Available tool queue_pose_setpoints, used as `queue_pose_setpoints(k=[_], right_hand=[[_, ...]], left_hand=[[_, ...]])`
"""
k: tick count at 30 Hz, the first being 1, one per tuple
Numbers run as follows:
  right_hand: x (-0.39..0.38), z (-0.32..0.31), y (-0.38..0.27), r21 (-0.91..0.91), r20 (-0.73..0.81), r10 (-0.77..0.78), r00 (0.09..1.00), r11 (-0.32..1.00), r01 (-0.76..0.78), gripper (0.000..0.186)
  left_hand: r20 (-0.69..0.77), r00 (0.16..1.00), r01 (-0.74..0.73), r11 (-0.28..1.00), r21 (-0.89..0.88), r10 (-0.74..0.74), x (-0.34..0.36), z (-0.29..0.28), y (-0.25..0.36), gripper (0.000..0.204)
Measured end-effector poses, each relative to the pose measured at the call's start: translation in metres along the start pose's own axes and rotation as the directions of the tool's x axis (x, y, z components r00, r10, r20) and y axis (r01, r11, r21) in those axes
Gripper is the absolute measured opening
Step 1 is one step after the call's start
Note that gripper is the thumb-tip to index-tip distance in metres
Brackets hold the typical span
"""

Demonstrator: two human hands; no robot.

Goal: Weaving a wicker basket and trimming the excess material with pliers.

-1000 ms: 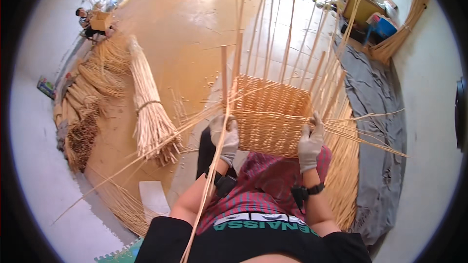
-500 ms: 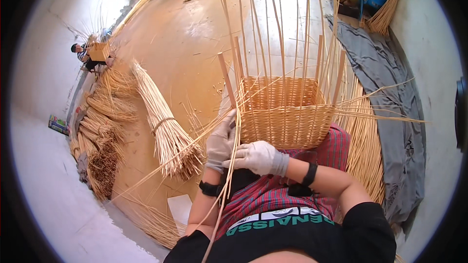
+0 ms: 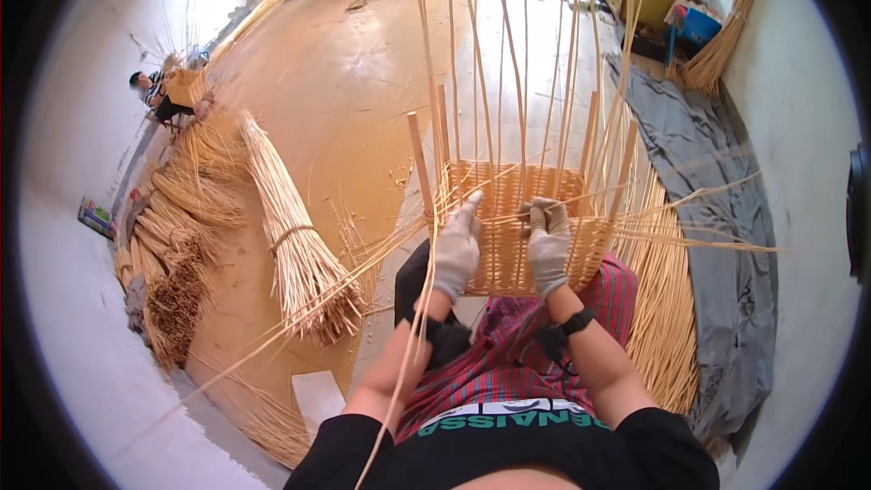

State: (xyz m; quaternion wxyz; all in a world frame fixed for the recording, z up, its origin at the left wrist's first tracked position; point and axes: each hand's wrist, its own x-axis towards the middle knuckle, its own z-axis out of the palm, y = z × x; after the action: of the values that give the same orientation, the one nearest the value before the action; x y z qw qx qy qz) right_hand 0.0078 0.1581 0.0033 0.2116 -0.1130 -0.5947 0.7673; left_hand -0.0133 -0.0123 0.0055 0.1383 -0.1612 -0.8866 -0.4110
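Observation:
A rectangular wicker basket (image 3: pixel 504 263) rests on my lap, its walls woven part way up. Tall thin stakes rise from the walls, with thicker posts (image 3: pixel 419 159) at the corners. My left hand (image 3: pixel 456 249), in a pale work glove, lies against the near wall toward the left, fingertips at the woven edge. Those fingers are pressed together; what they pinch is hidden. Farther right, my gloved right hand (image 3: pixel 548 245) is closed with curled fingers on a thin wicker rod at the same edge. Loose rods (image 3: pixel 349 277) stick out left, and others (image 3: pixel 689 240) right.
A tied bundle of peeled rods (image 3: pixel 295 236) lies on the floor at left, beside heaped bundles (image 3: pixel 186 245). Long rods (image 3: pixel 667 299) and a grey cloth (image 3: pixel 717 218) lie at right. Another person (image 3: pixel 159 95) sits at far left. A blue container (image 3: pixel 697 25) stands far right.
Both hands have left the loose rods at the basket's left corner. They have moved up and right to the near wall's edge. The basket sits slightly lower in view.

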Motion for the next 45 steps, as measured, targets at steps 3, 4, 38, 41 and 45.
queue_pose_setpoints(k=[3, 4, 38, 41, 45], right_hand=[[0.030, 0.028, -0.020, -0.434, 0.273, -0.472, 0.839, 0.718, 0.545, 0.036], [0.045, 0.051, -0.039, -0.574, 0.457, -0.627, 0.631, 0.335, 0.748, 0.049], [0.047, -0.079, -0.059, -0.173, -0.048, -0.446, 0.894, 0.885, 0.432, 0.050], [0.033, -0.159, -0.016, -0.113, -0.171, -0.076, 0.982, 0.992, 0.057, 0.046], [0.060, -0.110, -0.083, -0.842, 0.311, -0.598, 0.739, 0.187, 0.506, 0.049]], left_hand=[[0.384, 0.866, 0.449, 0.834, -0.319, -0.320, 0.018, -0.011, 0.004, 0.035], [0.368, 0.854, 0.462, 0.860, -0.216, -0.367, 0.018, -0.006, 0.001, 0.030], [0.239, 0.890, 0.361, 0.921, 0.147, -0.388, 0.021, 0.058, 0.058, 0.049], [-0.171, 0.984, -0.013, 0.976, 0.217, 0.051, 0.012, 0.060, 0.095, 0.059], [0.436, 0.900, -0.074, 0.980, 0.182, -0.014, 0.004, 0.108, 0.125, 0.077]])
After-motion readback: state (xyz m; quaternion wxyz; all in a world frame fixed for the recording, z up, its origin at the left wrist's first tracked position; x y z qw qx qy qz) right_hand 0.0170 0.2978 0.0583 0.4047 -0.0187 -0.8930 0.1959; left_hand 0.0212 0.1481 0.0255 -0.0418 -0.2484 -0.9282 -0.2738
